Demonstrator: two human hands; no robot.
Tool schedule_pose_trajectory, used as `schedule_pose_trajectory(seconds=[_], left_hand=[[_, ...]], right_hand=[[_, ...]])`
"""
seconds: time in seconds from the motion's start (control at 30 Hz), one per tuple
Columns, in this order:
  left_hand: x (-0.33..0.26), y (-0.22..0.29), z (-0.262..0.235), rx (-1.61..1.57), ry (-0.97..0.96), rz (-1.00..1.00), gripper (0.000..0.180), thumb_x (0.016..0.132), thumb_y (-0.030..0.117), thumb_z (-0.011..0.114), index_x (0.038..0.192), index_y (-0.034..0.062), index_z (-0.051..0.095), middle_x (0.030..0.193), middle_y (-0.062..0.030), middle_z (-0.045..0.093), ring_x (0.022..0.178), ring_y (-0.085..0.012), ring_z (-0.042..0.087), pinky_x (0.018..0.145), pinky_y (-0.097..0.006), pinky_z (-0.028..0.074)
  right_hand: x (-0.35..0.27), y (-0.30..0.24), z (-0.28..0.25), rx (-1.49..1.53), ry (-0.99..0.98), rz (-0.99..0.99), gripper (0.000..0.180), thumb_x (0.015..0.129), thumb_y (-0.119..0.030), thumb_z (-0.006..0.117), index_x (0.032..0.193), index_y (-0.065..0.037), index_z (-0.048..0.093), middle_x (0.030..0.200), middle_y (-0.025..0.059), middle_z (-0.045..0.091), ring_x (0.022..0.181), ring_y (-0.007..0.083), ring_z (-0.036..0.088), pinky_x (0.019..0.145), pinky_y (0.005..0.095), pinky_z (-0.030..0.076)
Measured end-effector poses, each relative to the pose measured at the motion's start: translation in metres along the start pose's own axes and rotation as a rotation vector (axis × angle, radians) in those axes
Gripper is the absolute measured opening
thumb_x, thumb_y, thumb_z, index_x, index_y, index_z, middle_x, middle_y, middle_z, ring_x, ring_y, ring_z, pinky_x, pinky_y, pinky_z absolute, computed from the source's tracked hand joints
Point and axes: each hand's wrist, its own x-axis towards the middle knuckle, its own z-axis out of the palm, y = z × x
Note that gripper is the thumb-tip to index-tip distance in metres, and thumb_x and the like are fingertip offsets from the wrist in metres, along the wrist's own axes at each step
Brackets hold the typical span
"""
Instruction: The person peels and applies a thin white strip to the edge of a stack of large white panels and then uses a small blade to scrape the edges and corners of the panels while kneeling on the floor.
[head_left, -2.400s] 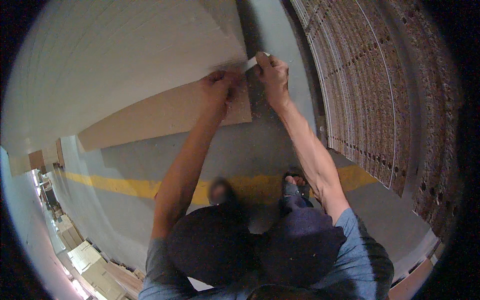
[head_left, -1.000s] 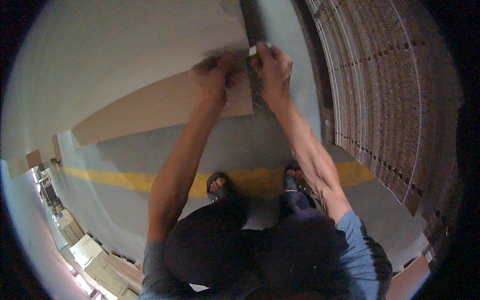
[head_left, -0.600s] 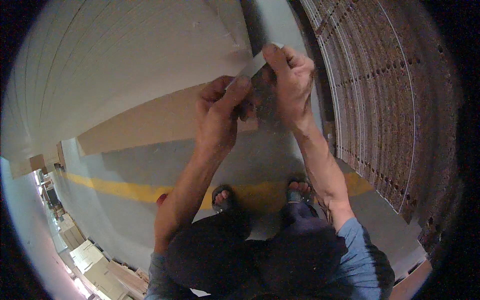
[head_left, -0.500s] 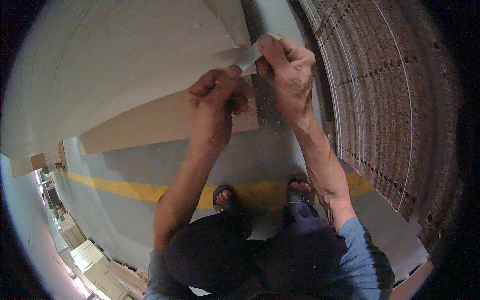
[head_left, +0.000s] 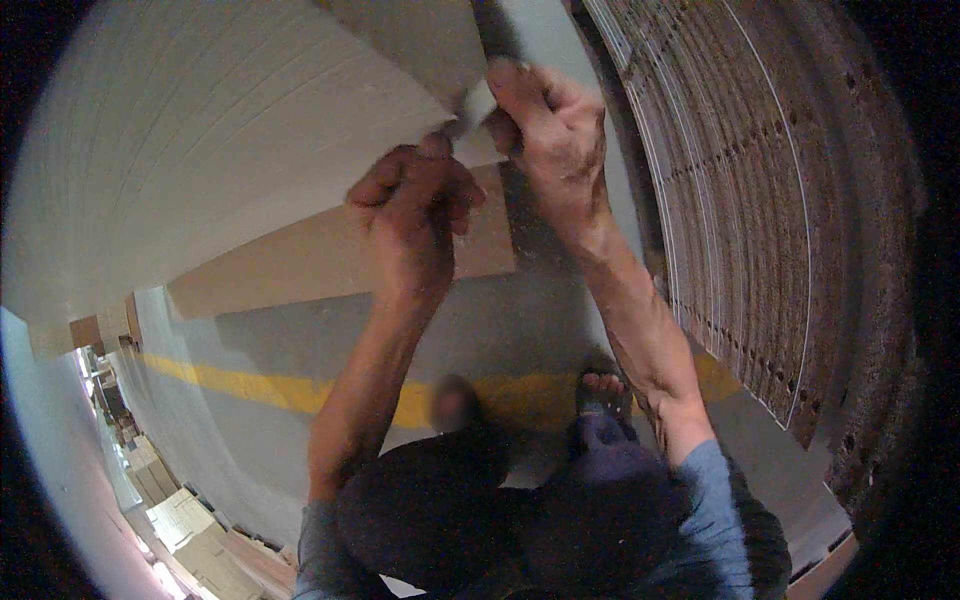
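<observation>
At top centre, the right hand [head_left: 550, 120] pinches a blurred, part-hidden pale strip [head_left: 480, 104]; whether the left hand [head_left: 412, 195] grips the white sheet [head_left: 270, 130] is unclear.

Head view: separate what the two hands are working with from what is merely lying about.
Seemingly in use:
pale strip, blurred, at the right hand
large white sheet, its corner by the left hand

Lying about:
brown stacked boards at right
pale boxy stacks at lower left
</observation>
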Motion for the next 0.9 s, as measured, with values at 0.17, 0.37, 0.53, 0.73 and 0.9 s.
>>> schedule_pose_trajectory(seconds=[0.17,0.37,0.53,0.73,0.9], left_hand=[[0.029,0.003,-0.036,0.080,-0.101,0.115,0.022,0.089,0.018,0.060,0.074,0.0011,0.061,0.062,-0.0070,0.059,0.048,-0.0111,0.047,0.044,-0.024,0.033],[0.017,-0.028,-0.047,0.062,0.062,-0.188,0.022,0.088,0.018,0.061,0.073,0.0017,0.061,0.058,-0.0060,0.057,0.048,-0.0104,0.046,0.044,-0.024,0.032],[0.010,0.010,-0.030,-0.054,-0.016,0.117,0.020,0.087,0.014,0.059,0.074,-0.0004,0.062,0.059,-0.0078,0.059,0.045,-0.0106,0.045,0.043,-0.024,0.033],[0.021,-0.025,-0.050,0.021,0.070,-0.096,0.021,0.085,0.017,0.062,0.072,-0.0001,0.063,0.059,-0.0074,0.059,0.046,-0.0098,0.045,0.044,-0.023,0.033],[0.024,-0.081,-0.070,0.152,0.087,-0.265,0.025,0.086,0.019,0.064,0.068,0.0016,0.061,0.057,-0.0062,0.058,0.045,-0.0086,0.044,0.043,-0.023,0.032]], right_hand=[[0.021,0.011,0.029,-0.183,0.030,-0.204,0.038,0.090,-0.035,0.059,0.066,-0.005,0.057,0.056,-0.0031,0.050,0.053,0.0061,0.042,0.048,0.0246,0.032],[-0.002,0.061,0.023,-0.031,0.062,0.123,0.036,0.089,-0.035,0.060,0.067,-0.007,0.058,0.057,-0.0034,0.048,0.053,0.0057,0.041,0.048,0.0236,0.031],[0.017,0.023,0.029,-0.240,-0.022,-0.245,0.036,0.088,-0.031,0.057,0.061,-0.007,0.054,0.056,-0.0033,0.049,0.052,0.0058,0.041,0.047,0.0261,0.030],[0.000,0.061,0.032,-0.198,0.099,-0.036,0.036,0.089,-0.031,0.057,0.063,-0.007,0.054,0.056,-0.0042,0.047,0.053,0.0067,0.041,0.047,0.0248,0.030],[-0.023,0.138,-0.001,-0.238,0.158,0.264,0.032,0.089,-0.032,0.058,0.077,-0.003,0.064,0.066,0.0039,0.060,0.062,0.0125,0.051,0.056,0.0306,0.042]])
